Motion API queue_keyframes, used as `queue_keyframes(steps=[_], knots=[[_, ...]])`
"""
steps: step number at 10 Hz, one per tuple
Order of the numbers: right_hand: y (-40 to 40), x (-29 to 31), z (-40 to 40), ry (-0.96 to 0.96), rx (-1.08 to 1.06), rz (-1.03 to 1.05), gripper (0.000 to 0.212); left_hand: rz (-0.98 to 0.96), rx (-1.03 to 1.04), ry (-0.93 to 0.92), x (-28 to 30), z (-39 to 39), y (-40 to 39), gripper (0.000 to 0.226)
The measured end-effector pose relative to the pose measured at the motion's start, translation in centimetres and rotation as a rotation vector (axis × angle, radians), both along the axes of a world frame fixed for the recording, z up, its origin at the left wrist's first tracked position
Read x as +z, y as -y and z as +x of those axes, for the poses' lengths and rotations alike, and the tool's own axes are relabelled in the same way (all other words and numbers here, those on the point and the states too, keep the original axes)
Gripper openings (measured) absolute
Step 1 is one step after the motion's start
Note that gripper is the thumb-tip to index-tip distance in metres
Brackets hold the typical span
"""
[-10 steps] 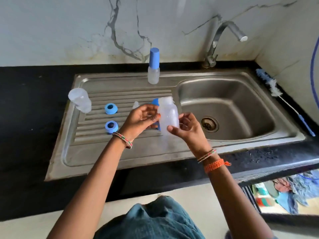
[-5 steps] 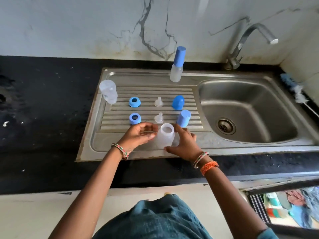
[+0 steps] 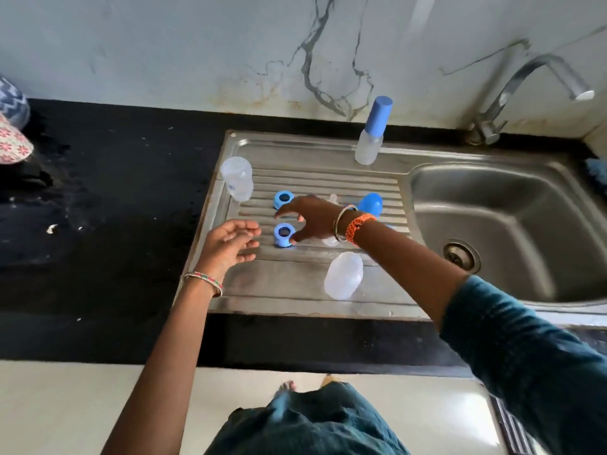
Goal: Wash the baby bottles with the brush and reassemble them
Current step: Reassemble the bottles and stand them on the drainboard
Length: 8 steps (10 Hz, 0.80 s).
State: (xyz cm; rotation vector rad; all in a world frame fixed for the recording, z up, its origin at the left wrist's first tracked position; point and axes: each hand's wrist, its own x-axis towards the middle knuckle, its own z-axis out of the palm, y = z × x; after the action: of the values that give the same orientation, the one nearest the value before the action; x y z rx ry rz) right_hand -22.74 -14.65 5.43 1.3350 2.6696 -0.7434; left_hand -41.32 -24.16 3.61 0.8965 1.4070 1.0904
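Note:
A clear baby bottle [image 3: 343, 275] stands mouth down on the steel drainboard [image 3: 289, 290], free of both hands. A second clear bottle [image 3: 236, 178] stands at the board's left rim. Two blue collar rings lie on the ribs, the far ring [image 3: 282, 199] and the near ring [image 3: 284, 234]. My right hand [image 3: 312, 218] reaches across over the near ring with fingers spread, its thumb touching the ring's right side. My left hand [image 3: 233, 244] hovers open just left of that ring, holding nothing. A blue cap [image 3: 371, 203] and a clear nipple [image 3: 333, 200] show behind my right wrist.
A small bottle with a tall blue cap [image 3: 371, 133] stands at the back of the drainboard. The sink basin [image 3: 509, 224] and tap [image 3: 512, 90] are on the right, with the blue brush [image 3: 596, 167] at the right edge. Black counter [image 3: 115, 208] spreads left.
Both hands set the clear bottle down on the drainboard and let go of it. My right hand moved left over the near blue ring; my left hand drew back to the left.

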Motion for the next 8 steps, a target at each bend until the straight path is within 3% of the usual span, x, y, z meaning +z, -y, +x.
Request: queue_keyframes(steps=[1, 2, 4, 6, 7, 8], knots=[[-0.7, -1.4, -1.6, 0.112, 0.117, 0.03, 0.046, -0.013, -0.024, -0.011, -0.1, -0.4, 0.4, 0.019], [-0.6, -0.4, -1.5, 0.032, 0.125, 0.076, 0.043, -0.003, 0.001, -0.014, 0.3, -0.1, -0.2, 0.021], [1.7, 8.7, 6.7, -0.493, -0.226, 0.005, 0.042, 0.098, -0.201, 0.03, 2.8, 4.7, -4.6, 0.02], [7.7, 12.0, 18.7, -1.36, -0.487, -0.233, 0.048, 0.16, -0.398, 0.009, 4.5, 10.3, -8.5, 0.021], [7.9, 6.6, 23.2, -1.169, -0.792, -0.184, 0.039, 0.182, -0.471, 0.013, 5.3, 12.6, -9.0, 0.022], [7.2, 0.8, 25.9, 0.17, -1.036, 0.006, 0.036, 0.221, -0.561, -0.006, 5.9, 13.8, -8.9, 0.021]])
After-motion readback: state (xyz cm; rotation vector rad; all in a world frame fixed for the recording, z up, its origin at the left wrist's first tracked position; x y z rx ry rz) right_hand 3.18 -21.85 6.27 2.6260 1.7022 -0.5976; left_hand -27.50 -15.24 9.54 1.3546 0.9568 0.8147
